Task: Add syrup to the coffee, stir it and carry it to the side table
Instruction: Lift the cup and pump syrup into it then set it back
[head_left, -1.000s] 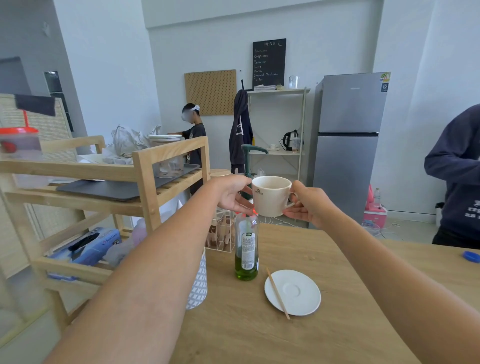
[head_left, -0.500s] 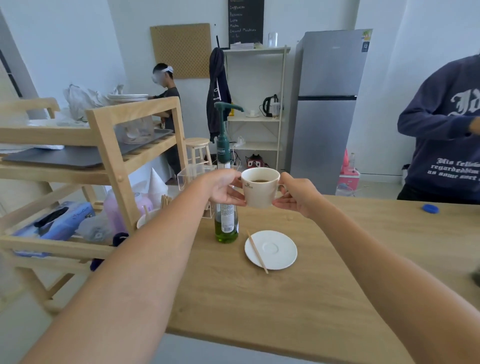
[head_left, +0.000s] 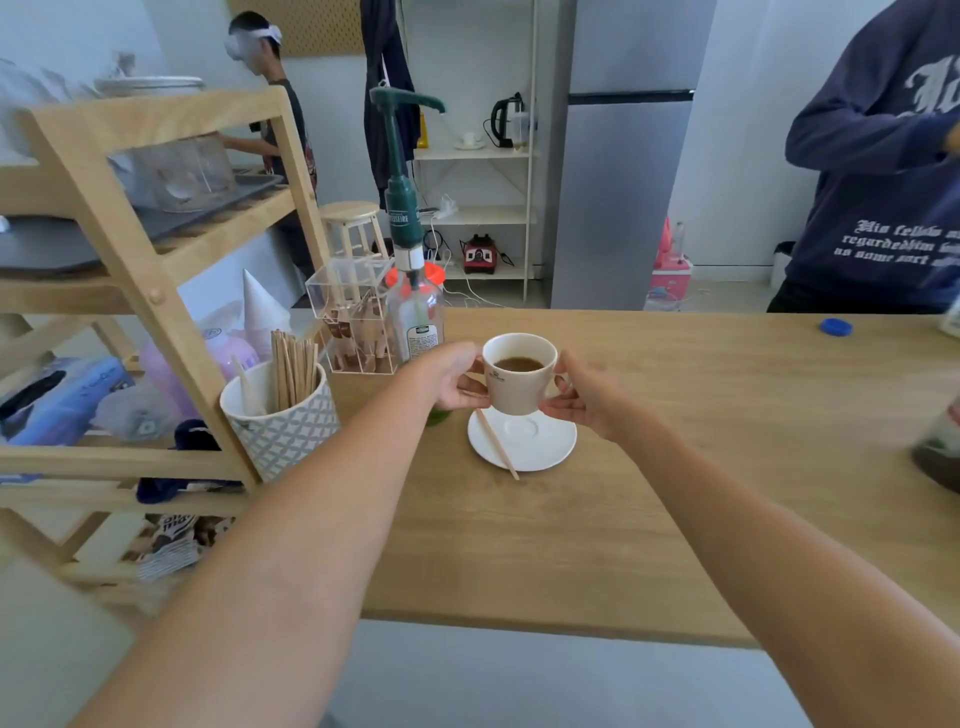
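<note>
I've got the cup (head_left: 519, 376) between both hands, w/ coffee (head_left: 518, 364) showing inside. Left hand (head_left: 452, 376) is at the cup's 9 o'clock, fingers closed against its side wall. Right hand (head_left: 582, 395) is at 3 o'clock, fingers pinched where the handle sits; the handle itself is hidden, so I can't tell the exact grip. Cup is upright and off the counter (head_left: 701, 441), just above the saucer (head_left: 540, 441); base looks clear of the dish.

A wooden stir stick (head_left: 497, 443) lies across the saucer's left rim, approx 7 o'clock from the cup, tip pointing toward me.

Syrup bottle (head_left: 415, 317) w/ its green pump (head_left: 402, 171) stands at abt 11 o'clock from the cup, just behind my left hand; its lower part is hidden by that hand. Clear acrylic box (head_left: 348, 317) sits touching or just beside the bottle's left. Patterned holder (head_left: 283, 421) full of sticks is at 9 o'clock, nearer the wooden rack (head_left: 156, 291).
</note>
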